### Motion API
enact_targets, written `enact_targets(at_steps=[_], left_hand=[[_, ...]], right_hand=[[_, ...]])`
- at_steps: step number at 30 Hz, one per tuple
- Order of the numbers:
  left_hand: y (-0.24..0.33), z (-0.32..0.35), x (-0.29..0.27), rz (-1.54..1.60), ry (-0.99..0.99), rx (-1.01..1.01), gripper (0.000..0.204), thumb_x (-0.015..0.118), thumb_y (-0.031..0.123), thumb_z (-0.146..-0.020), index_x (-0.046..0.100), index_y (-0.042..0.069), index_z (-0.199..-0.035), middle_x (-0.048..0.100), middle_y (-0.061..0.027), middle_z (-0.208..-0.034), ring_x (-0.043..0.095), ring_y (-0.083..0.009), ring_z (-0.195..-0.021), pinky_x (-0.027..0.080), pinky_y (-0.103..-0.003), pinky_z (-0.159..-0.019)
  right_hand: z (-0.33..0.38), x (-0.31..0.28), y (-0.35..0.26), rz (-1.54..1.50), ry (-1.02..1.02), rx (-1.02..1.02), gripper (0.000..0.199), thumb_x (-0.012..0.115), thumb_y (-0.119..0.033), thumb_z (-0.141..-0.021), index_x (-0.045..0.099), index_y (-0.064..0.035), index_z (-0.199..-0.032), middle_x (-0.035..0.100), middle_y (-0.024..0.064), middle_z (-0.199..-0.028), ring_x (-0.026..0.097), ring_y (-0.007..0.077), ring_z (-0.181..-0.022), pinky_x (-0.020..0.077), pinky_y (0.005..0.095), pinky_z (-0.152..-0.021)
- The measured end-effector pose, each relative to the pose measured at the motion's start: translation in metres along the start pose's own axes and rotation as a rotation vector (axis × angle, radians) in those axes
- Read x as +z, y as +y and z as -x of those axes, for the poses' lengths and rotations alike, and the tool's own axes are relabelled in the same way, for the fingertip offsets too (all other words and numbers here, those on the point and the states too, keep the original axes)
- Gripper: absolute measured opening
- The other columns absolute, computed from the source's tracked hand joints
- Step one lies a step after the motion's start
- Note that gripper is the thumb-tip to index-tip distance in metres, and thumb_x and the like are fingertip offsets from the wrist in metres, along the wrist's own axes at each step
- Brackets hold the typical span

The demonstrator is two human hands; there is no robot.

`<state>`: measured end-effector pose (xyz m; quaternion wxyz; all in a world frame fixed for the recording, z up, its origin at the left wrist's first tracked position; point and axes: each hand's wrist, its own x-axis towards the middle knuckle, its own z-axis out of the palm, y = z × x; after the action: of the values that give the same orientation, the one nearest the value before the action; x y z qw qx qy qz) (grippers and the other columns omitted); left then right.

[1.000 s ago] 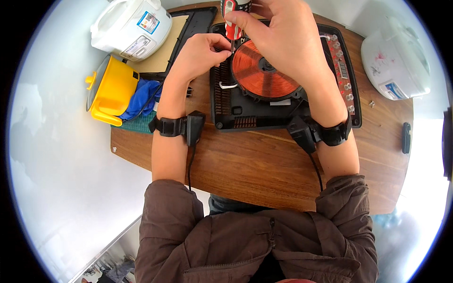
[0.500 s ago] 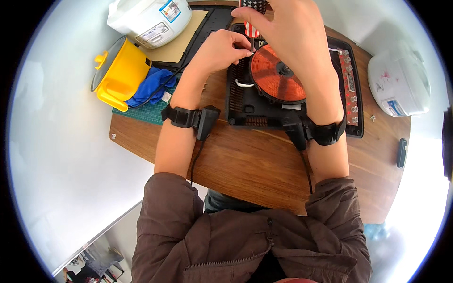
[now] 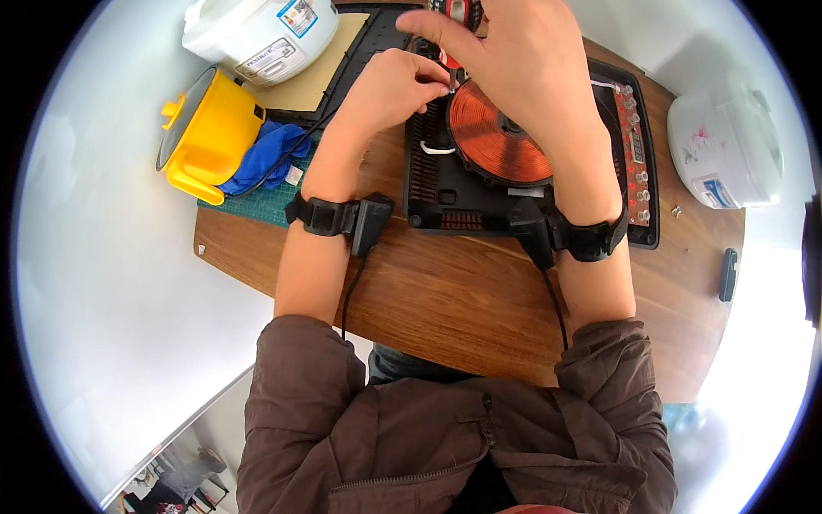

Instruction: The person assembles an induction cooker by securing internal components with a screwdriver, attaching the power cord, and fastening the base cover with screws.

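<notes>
My right hand (image 3: 535, 73) is closed around a screwdriver (image 3: 451, 60) with a red, white and dark patterned handle. The screwdriver points down at the far left edge of a copper coil (image 3: 497, 141). This coil lies in the black housing (image 3: 428, 206) of an opened induction cooker. At the screwdriver's tip, my left hand (image 3: 390, 90) pinches with thumb and forefinger; whatever is between those fingertips is too small to make out. A red circuit board (image 3: 638, 163) with several buttons runs along the housing's right side. Part of the coil is hidden under my right hand.
On the left stand a yellow pot (image 3: 214, 133) and a white rice cooker (image 3: 265, 43), with a blue cloth (image 3: 265, 158) on a green mat (image 3: 257, 206). Another white rice cooker (image 3: 719, 150) is at the right. Small metal parts (image 3: 676, 212) and a dark oblong object (image 3: 729, 274) lie on the wooden table (image 3: 445, 300).
The screwdriver's handle has turned in my right hand. My left hand stays at its tip. The whole view has shifted slightly.
</notes>
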<state>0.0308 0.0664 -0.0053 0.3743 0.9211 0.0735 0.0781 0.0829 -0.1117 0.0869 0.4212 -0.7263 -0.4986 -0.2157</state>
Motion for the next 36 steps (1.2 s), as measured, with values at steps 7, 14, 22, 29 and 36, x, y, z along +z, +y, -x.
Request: enact_targets(at_steps=[7,14,22,29,36], left_hand=[[-0.004,-0.001,0.002,0.049,-0.024,-0.02,0.021,0.073,0.013,-0.091,0.078,0.001,-0.107,0.072,-0.0063,-0.078,0.06,-0.0116,-0.061,0.051,-0.028,-0.061],[-0.001,-0.001,0.001,0.027,-0.027,-0.002,0.019,0.072,0.011,-0.089,0.078,0.003,-0.105,0.077,-0.0087,-0.085,0.067,-0.0146,-0.062,0.056,-0.03,-0.063],[-0.004,-0.004,0.002,-0.001,-0.018,0.029,0.017,0.073,0.012,-0.088,0.078,0.003,-0.102,0.076,-0.0073,-0.082,0.068,-0.0143,-0.061,0.055,-0.03,-0.063],[0.002,-0.002,-0.001,-0.012,-0.033,0.012,0.017,0.073,0.012,-0.088,0.079,0.003,-0.101,0.075,-0.0078,-0.08,0.068,-0.014,-0.061,0.055,-0.031,-0.063],[-0.014,-0.007,0.003,0.057,-0.036,0.008,0.018,0.072,0.011,-0.088,0.079,0.002,-0.102,0.076,-0.0077,-0.081,0.067,-0.0141,-0.06,0.055,-0.031,-0.062]], right_hand=[[0.003,-0.01,0.013,-0.061,0.004,-0.038,0.036,0.067,-0.013,-0.095,0.061,-0.005,-0.129,0.064,0.0175,-0.117,0.065,0.0396,-0.093,0.0535,0.0446,-0.077],[0.002,-0.009,0.011,-0.041,-0.033,-0.026,0.042,0.064,-0.011,-0.097,0.056,-0.0036,-0.137,0.063,0.0199,-0.113,0.064,0.0407,-0.092,0.0527,0.046,-0.079],[0.005,0.01,0.026,-0.06,0.068,-0.104,0.048,0.067,-0.012,-0.095,0.053,-0.0033,-0.14,0.062,0.0215,-0.112,0.064,0.0395,-0.094,0.0526,0.0448,-0.082],[0.004,0.008,0.02,-0.175,0.002,-0.089,0.049,0.065,-0.01,-0.095,0.052,-0.0052,-0.142,0.062,0.0219,-0.113,0.063,0.0405,-0.095,0.0518,0.0445,-0.081],[0.003,-0.005,0.012,0.053,-0.066,0.003,0.049,0.064,-0.007,-0.094,0.053,-0.0051,-0.142,0.061,0.0208,-0.115,0.064,0.0408,-0.095,0.0521,0.0456,-0.081]])
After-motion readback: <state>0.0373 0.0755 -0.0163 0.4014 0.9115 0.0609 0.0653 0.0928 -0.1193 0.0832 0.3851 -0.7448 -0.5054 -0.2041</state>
